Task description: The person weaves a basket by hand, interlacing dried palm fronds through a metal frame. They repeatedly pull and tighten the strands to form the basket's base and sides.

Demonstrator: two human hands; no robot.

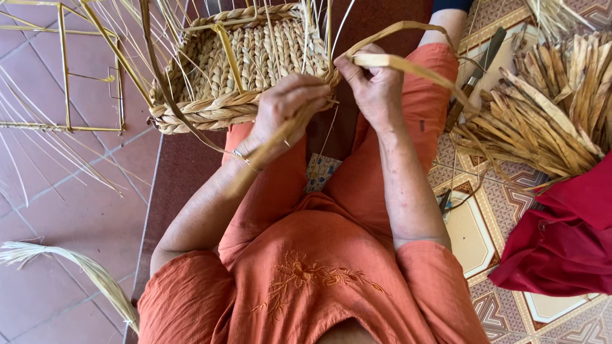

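A half-woven basket (245, 67) of braided straw rests on my lap, its yellow frame rods showing inside. My left hand (287, 105) grips a flat dried strand (264, 153) against the basket's near rim. My right hand (373, 83) pinches another flat strand (408, 65) at the rim's right corner; that strand loops up and over past my right knee. Loose thin fibres stick up around the basket.
A pile of dried plant strips (548, 108) lies on the patterned floor at right, with a knife-like tool (475, 76) beside it. Red cloth (567, 236) sits at lower right. A yellow wire frame (67, 70) and loose straw (76, 264) lie on the left tiles.
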